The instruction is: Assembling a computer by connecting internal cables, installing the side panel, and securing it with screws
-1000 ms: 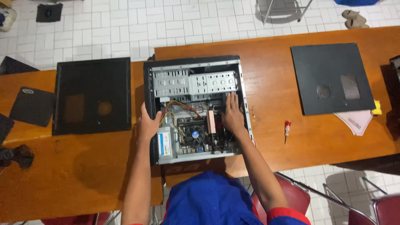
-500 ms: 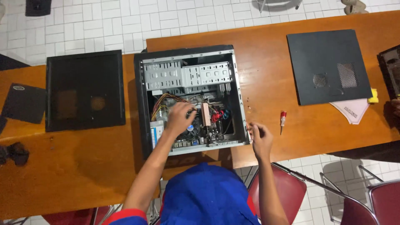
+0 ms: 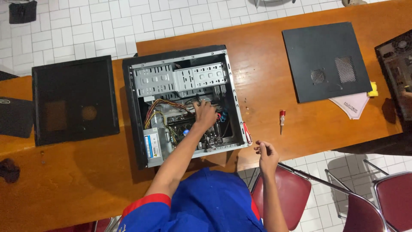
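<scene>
An open desktop computer case lies on its side on the wooden table. My left hand reaches inside it, over the board and next to the coloured cables, just below the metal drive cage. Its fingers are bent down among the parts, and their grip is hidden. My right hand hovers outside the case at the table's front edge, fingers pinched together with nothing visible between them. A small red-handled screwdriver lies on the table a little beyond that hand.
A black side panel lies left of the case, and another lies at the right with papers beside it. A second computer case sits at the right edge. Red chairs stand below the table.
My right hand has come out of the case and moved down to the right, past the table's edge. My left hand has shifted from the case's left side to its middle.
</scene>
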